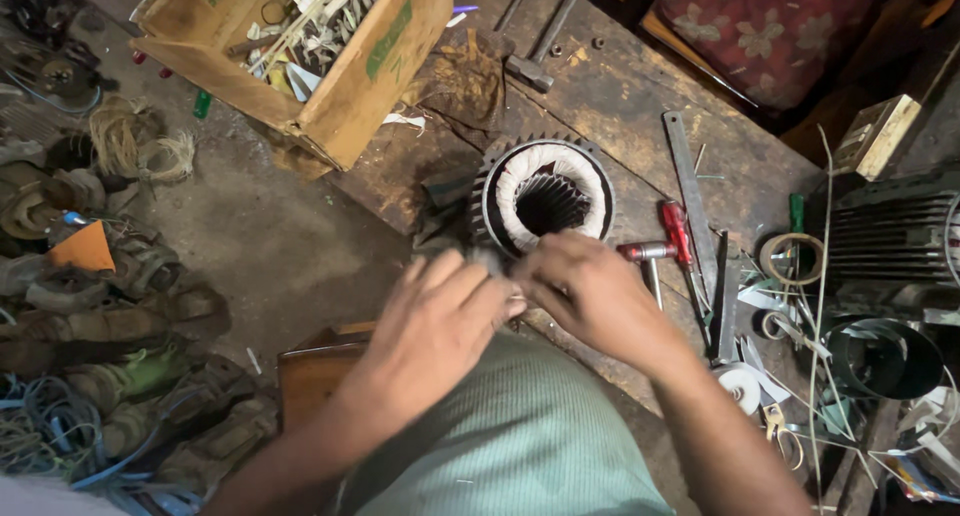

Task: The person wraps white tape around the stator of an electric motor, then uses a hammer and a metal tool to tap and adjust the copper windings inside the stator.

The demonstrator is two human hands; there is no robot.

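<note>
A round motor stator (pixel 545 198) with a finned dark housing and white-wrapped windings stands on a worn wooden board (pixel 620 96). My left hand (pixel 435 321) and my right hand (pixel 590 286) meet at its near rim, fingers curled together on something small that is hidden between them. Both hands are blurred. My green striped trouser leg (pixel 520 446) lies below them.
A cardboard box (pixel 385 61) of scraps stands at the back. A hammer (pixel 540 36), a steel ruler (pixel 690 191), red-handled screwdrivers (pixel 675 238) and tape rolls (pixel 790 258) lie on the board. Old motor parts and wire (pixel 90 306) pile at left; a finned motor (pixel 890 231) at right.
</note>
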